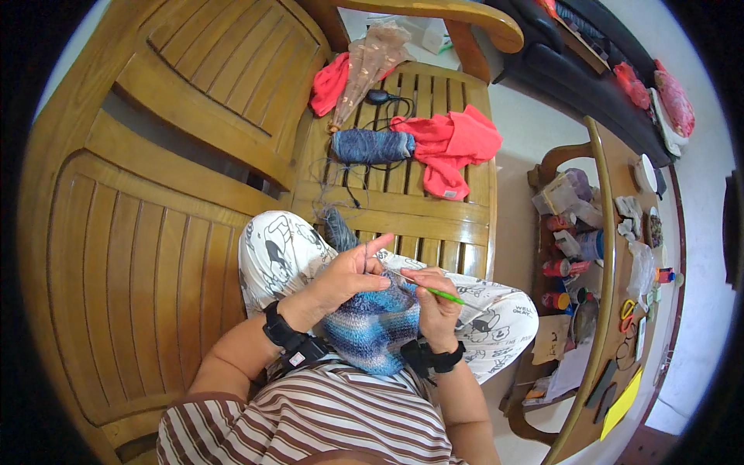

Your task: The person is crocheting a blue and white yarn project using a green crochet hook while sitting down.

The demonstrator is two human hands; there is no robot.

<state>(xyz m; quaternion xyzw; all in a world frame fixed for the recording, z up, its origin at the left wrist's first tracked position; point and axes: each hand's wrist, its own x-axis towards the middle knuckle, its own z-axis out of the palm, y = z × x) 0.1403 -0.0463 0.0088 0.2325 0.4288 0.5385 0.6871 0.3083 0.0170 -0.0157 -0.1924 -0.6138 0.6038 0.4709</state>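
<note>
My right hand (437, 296) grips a crochet hook (444, 296) with a bright green handle, its metal shaft pointing toward the top edge of a crocheted piece (372, 331) in blue, white and purple bands. That piece rests in my lap. My left hand (346, 273) pinches its upper edge, index finger stretched out, with a strand of yarn running over the fingers. The hook's tip is too small to make out. A grey-blue ball of yarn (340, 229) lies just beyond my left hand, by my leg. Farther along the wooden bench (459, 218) is a larger blue yarn skein (372, 145).
Loose yarn strands (337, 180) and a black cable (351, 195) trail over the slats. A red cloth (456, 145) and a brown patterned bag (372, 64) lie on the bench. To the right, a wooden table (607, 232) bears scissors (626, 314) and a yellow sheet (621, 405).
</note>
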